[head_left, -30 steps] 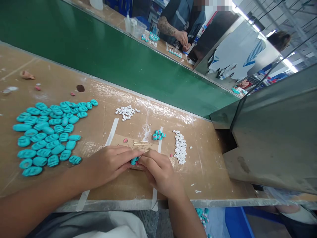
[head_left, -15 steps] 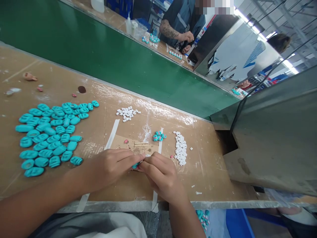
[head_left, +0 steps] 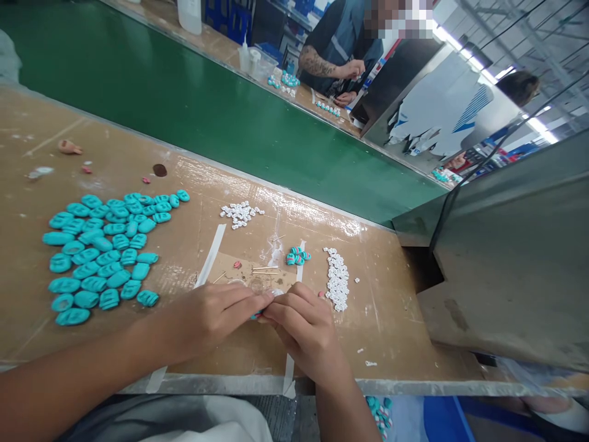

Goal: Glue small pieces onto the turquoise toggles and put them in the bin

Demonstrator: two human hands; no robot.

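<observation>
Left hand (head_left: pixel 216 316) and right hand (head_left: pixel 306 328) met, fingers (head_left: pixel 288 312) pinched closed on small turquoise-and-pink piece (head_left: pixel 256 316), mostly hidden between them, over brown bench (head_left: pixel 386 307). Beyond lay thin pale sticks (head_left: pixel 265 267), then cluster of turquoise-and-pink pieces (head_left: pixel 298 256); farther ran green strip (head_left: pixel 207 116).

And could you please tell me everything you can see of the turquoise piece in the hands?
Only a sliver of the turquoise piece shows, with a hint of pink. Its material cannot be judged from so little, nor can its full shape or tilt. The left hand and the right hand hold it between their fingers, covering the rest. It is at the near side of the table, between the two tape strips; whether it touches the table is hidden.
</observation>
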